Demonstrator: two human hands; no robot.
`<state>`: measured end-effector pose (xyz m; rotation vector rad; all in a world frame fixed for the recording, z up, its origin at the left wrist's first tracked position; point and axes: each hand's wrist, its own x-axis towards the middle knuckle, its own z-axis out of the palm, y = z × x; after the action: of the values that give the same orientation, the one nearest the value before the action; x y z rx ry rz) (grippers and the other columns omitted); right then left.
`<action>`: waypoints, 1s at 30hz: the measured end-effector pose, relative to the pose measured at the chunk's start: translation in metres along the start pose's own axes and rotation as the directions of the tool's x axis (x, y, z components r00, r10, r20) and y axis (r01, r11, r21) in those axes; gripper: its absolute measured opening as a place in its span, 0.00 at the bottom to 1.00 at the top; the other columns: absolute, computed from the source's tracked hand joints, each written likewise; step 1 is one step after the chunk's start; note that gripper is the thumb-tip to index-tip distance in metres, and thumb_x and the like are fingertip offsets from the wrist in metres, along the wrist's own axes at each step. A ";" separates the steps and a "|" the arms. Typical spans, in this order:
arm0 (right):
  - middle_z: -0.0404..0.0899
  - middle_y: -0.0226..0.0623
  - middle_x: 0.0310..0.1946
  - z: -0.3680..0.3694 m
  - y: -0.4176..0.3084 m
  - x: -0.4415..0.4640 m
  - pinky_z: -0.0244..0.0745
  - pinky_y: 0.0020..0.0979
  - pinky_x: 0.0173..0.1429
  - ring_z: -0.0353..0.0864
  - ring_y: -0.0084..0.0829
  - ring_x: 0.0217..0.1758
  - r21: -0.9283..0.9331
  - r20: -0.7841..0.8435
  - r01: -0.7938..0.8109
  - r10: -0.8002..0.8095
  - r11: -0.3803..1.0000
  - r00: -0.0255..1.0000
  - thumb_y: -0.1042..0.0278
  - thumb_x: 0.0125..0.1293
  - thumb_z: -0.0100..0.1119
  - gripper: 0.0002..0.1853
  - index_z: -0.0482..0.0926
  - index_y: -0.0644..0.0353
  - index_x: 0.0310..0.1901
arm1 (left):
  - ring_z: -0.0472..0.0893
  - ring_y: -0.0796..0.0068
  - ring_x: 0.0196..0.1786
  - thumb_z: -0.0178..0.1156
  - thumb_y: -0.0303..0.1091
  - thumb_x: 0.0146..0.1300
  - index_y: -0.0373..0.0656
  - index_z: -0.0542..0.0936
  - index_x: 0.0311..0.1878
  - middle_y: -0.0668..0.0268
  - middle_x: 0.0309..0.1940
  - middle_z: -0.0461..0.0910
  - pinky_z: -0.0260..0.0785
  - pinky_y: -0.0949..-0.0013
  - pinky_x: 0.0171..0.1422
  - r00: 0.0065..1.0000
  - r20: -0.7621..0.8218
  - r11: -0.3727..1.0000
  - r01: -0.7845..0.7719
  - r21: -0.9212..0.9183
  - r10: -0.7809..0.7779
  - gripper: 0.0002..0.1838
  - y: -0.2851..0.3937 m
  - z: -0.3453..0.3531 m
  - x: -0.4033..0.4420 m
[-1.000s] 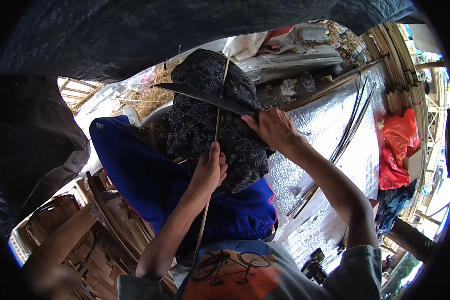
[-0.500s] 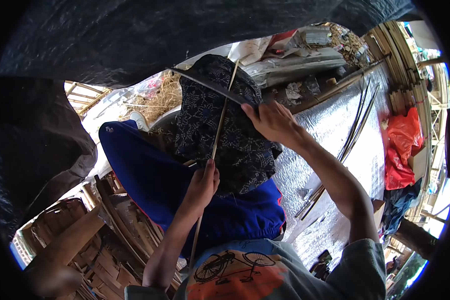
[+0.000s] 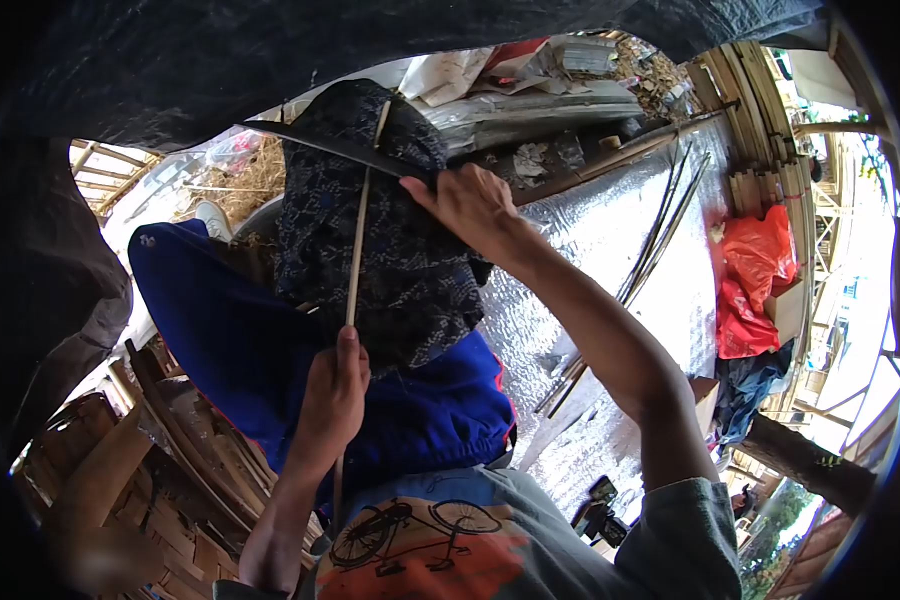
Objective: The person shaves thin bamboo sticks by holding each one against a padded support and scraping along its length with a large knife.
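My left hand point(image 3: 336, 392) is closed around a thin bamboo strip point(image 3: 357, 245), with the thumb laid along it. The strip's upper part runs over a dark patterned cloth point(image 3: 370, 270) spread on my lap, and its lower end passes down toward my shirt. My right hand point(image 3: 473, 207) grips a long knife point(image 3: 330, 148), its handle hidden inside the fingers. The dark blade lies across the strip near its far end. Whether the edge bites into the strip, I cannot tell.
Blue trousers point(image 3: 220, 330) cover my bent leg. On the silvery sheet point(image 3: 600, 240) at the right lie several thin dark strips point(image 3: 660, 230). Beyond are a red plastic bag point(image 3: 755, 275) and stacked bamboo point(image 3: 755, 110). Wood pieces point(image 3: 195, 480) are heaped lower left. Dark sheeting point(image 3: 270, 60) hangs overhead.
The whole view has shifted, so things appear farther left. My right hand and knife sit slightly farther up the strip. My left hand still grips it, a little farther from the blade.
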<state>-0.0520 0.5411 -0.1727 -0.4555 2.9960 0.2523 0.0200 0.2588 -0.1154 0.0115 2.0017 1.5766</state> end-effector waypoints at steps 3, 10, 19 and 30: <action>0.69 0.30 0.25 -0.003 0.000 0.010 0.73 0.27 0.23 0.71 0.26 0.25 -0.044 -0.054 0.020 -0.022 0.999 0.998 0.75 0.59 0.58 0.34 0.64 0.43 0.69 | 0.62 0.85 0.20 0.45 0.64 0.69 0.40 0.70 0.29 0.72 0.20 0.63 0.54 0.77 0.23 0.923 0.169 0.921 0.369 -0.129 -0.346 0.32 0.027 -0.011 0.007; 0.68 0.29 0.24 -0.007 -0.009 0.018 0.73 0.27 0.23 0.72 0.27 0.25 0.081 0.078 -0.085 0.079 0.993 0.994 0.73 0.61 0.57 0.33 0.63 0.43 0.69 | 0.56 0.86 0.14 0.37 0.64 0.71 0.45 0.67 0.23 0.76 0.12 0.57 0.46 0.76 0.19 0.926 0.191 0.935 0.345 -0.086 -0.324 0.32 0.033 -0.025 0.007; 0.75 0.49 0.14 -0.035 -0.020 0.010 0.78 0.46 0.28 0.81 0.49 0.23 0.428 -0.067 -0.218 0.272 0.877 0.960 0.36 0.69 0.44 0.37 0.76 0.65 0.16 | 0.55 0.85 0.10 0.43 0.57 0.72 0.50 0.65 0.25 0.76 0.10 0.56 0.45 0.77 0.15 0.911 0.241 0.790 0.411 -0.454 -0.336 0.25 0.013 -0.018 0.069; 0.69 0.39 0.11 -0.025 -0.026 0.015 0.71 0.38 0.17 0.75 0.40 0.14 0.207 -0.195 -0.128 0.169 0.970 0.966 0.45 0.67 0.55 0.27 0.77 0.64 0.24 | 0.65 0.82 0.21 0.44 0.43 0.75 0.40 0.70 0.27 0.68 0.18 0.64 0.57 0.72 0.26 1.000 -0.017 0.995 -0.003 0.095 0.005 0.21 -0.023 -0.006 0.049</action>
<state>-0.0606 0.5076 -0.1534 -0.2503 3.2242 -0.0832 -0.0157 0.2637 -0.1567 0.0393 2.0902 1.4871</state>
